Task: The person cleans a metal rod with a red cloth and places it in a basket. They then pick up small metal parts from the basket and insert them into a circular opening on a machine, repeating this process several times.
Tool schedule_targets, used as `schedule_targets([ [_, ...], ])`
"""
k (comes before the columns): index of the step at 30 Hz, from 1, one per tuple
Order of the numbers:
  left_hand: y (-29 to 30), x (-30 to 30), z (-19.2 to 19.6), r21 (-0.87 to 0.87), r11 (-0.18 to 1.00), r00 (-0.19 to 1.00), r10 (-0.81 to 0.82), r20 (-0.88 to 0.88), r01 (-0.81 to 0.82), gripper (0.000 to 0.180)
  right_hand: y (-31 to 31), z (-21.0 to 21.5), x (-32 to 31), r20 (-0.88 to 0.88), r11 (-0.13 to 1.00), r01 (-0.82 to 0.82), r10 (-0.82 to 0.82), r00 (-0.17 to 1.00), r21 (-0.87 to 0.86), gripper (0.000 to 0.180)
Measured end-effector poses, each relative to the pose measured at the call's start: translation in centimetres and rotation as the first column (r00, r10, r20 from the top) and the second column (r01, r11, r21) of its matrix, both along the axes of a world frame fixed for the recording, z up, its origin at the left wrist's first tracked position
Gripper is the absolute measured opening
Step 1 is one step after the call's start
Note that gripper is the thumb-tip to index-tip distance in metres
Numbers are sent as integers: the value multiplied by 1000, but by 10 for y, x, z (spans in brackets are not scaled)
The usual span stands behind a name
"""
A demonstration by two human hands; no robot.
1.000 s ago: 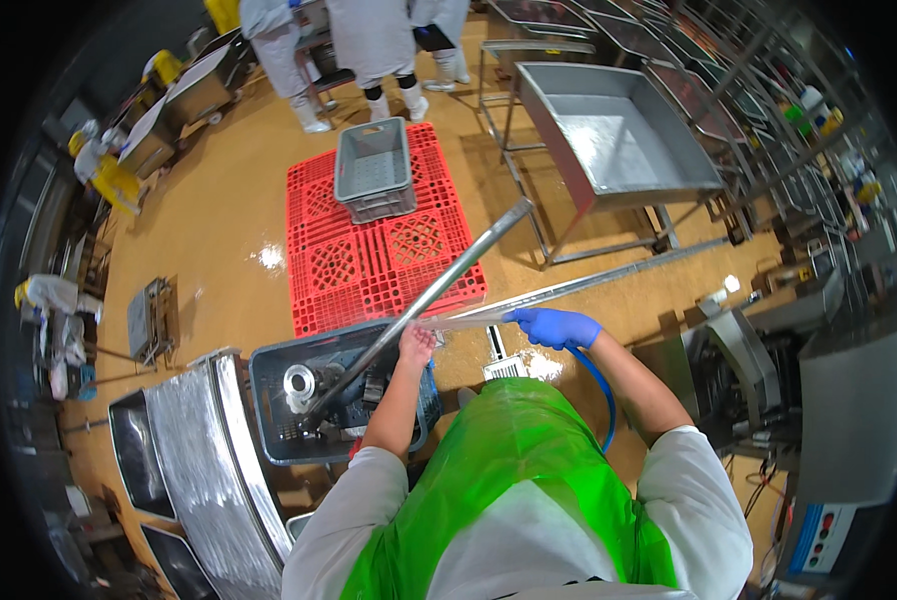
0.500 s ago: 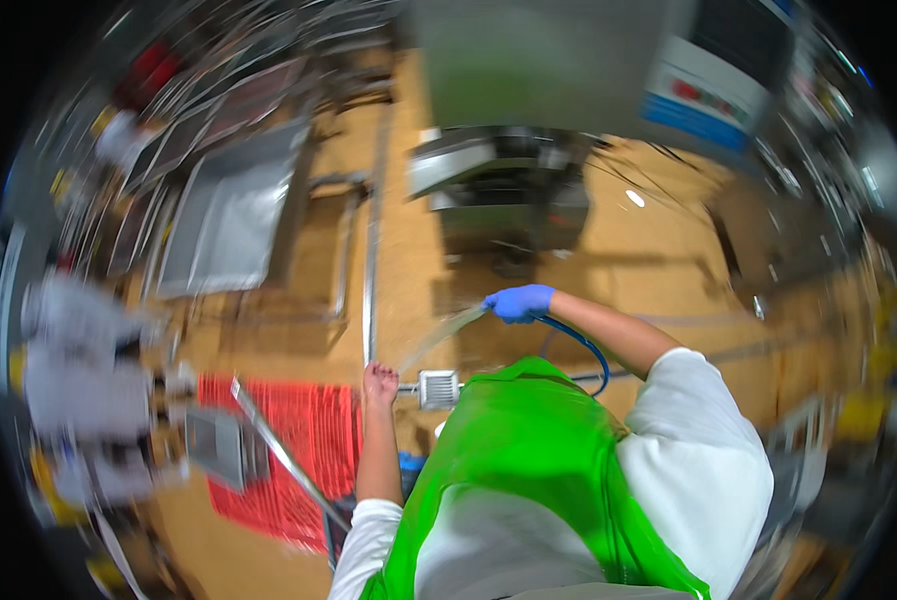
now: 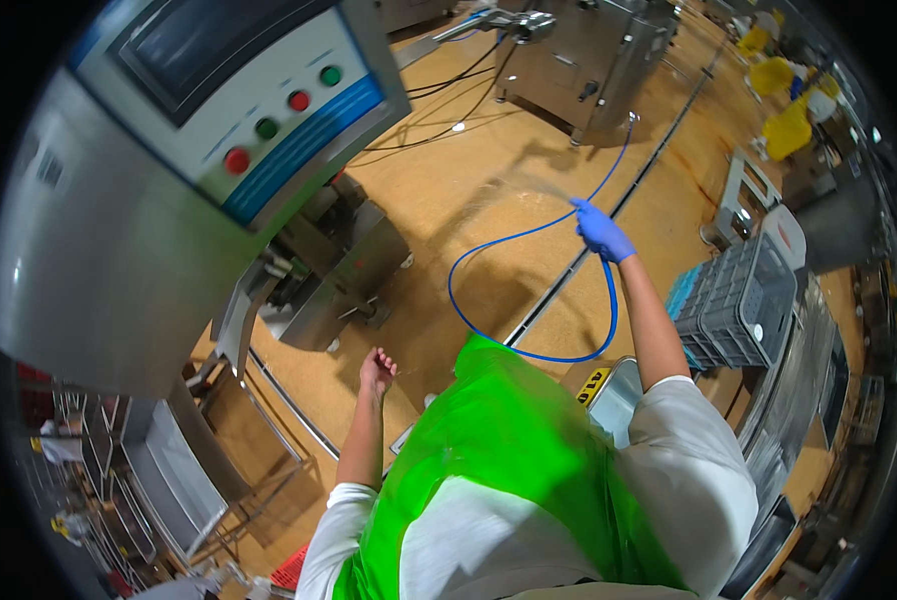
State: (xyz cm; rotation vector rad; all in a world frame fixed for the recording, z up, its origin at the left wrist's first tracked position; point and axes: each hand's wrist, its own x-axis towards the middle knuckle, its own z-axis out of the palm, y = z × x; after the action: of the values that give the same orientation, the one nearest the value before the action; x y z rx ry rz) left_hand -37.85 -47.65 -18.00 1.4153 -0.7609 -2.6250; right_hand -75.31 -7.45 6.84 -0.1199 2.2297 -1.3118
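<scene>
My right hand (image 3: pixel 602 231), in a blue glove, is raised out in front and closed around a thin blue hose (image 3: pixel 514 350). The hose loops down over the tan floor toward my green apron (image 3: pixel 509 450) and also runs up toward a steel machine (image 3: pixel 594 55) at the top. My left hand (image 3: pixel 377 371) is bare, hangs low by my side with fingers loosely apart, and holds nothing. It is nearest to the base of a grey machine (image 3: pixel 324 285).
A large grey control cabinet (image 3: pixel 119 230) with red and green buttons fills the left. A grey plastic crate (image 3: pixel 739 300) stands at right by a steel table. A floor drain channel (image 3: pixel 569 270) crosses diagonally. Yellow containers (image 3: pixel 789 125) sit top right. Steel racks (image 3: pixel 159 480) are bottom left.
My view has swung round from the red pallet and steel tub to the control cabinet. My left hand has let go of the long metal rod; my right still holds the blue hose.
</scene>
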Motion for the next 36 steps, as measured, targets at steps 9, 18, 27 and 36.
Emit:
schedule_targets([
  [9,56,-229,58,-157,814,826,-562,31,559,21,63,68,-51,-62,829,404,-460,886,-386,50],
  [18,210,-420,195,-721,296,205,-955,-215,626,45,-5,102,-181,218,555,453,-438,872,-697,6],
  [27,266,-495,248,-592,315,40,-902,-430,742,36,13,94,-282,358,446,502,-370,857,-741,27],
  [36,359,-585,266,-962,-34,19,-999,41,270,42,190,-13,-344,693,221,709,-156,703,-670,18],
])
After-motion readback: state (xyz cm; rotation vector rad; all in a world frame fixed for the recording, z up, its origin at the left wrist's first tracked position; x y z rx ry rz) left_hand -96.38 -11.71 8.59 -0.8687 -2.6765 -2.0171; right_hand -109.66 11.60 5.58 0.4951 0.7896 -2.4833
